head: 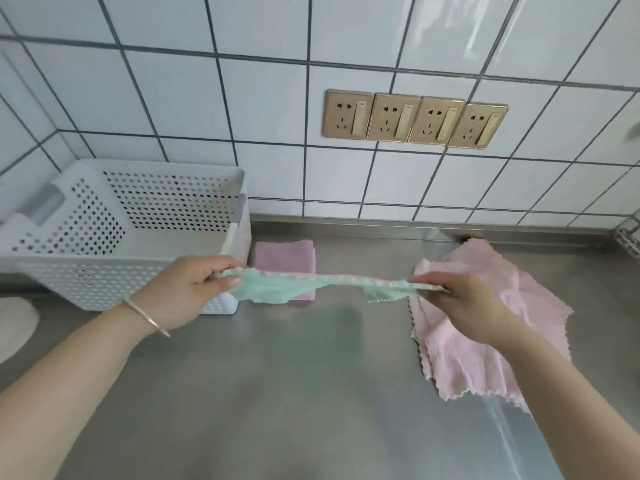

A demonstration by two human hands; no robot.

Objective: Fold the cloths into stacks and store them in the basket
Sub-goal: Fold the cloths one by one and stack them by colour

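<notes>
We hold a green cloth stretched in the air between both hands, above the steel counter. Left hand pinches its left end, thumb and fingers curled onto the fabric. Right hand pinches the right end the same way, fingers closed on the hem. The cloth sags in the middle and shows a pink reverse along its top edge; it does not touch the counter.

A white perforated basket stands at the left, against the tiled wall; no cloth shows in the part of its inside that we can see. Just to its right, a folded pink cloth lies on the counter, partly hidden behind the green one.

At the right, a pile of unfolded pink cloths lies flat, edges fanned out, partly under our right hand and forearm.

A thin bracelet sits on the left wrist. Four gold sockets run in a row on the wall. A pale round object shows at the far left edge; we cannot tell what it is.
</notes>
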